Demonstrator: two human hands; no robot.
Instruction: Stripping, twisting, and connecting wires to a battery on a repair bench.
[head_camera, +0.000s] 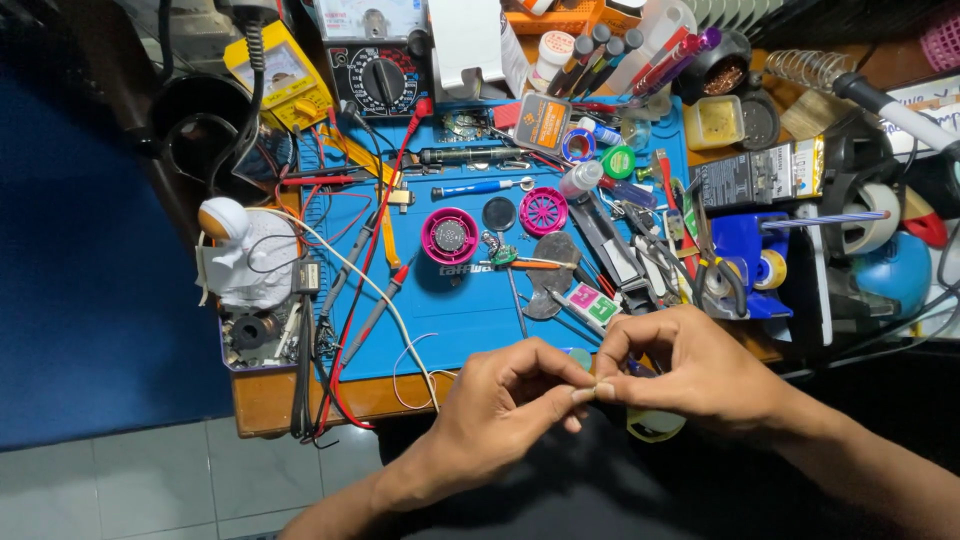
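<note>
Matt blue rubbery mat (470, 320), bare wood table edge (270, 395), glossy pink plastic wheels (450, 236) — shiny metal tweezers (520, 300)

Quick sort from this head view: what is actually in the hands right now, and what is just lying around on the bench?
In hand:
- left hand and right hand, pinching a small pale piece between fingertips

Lying about:
- two pink round parts
- black multimeter
- yellow meter
- white astronaut figure
- red probe leads
- blue work mat

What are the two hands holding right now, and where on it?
Left hand and right hand pinch a tiny pale piece between fingertips, one at each end; what it is cannot be told.
</note>
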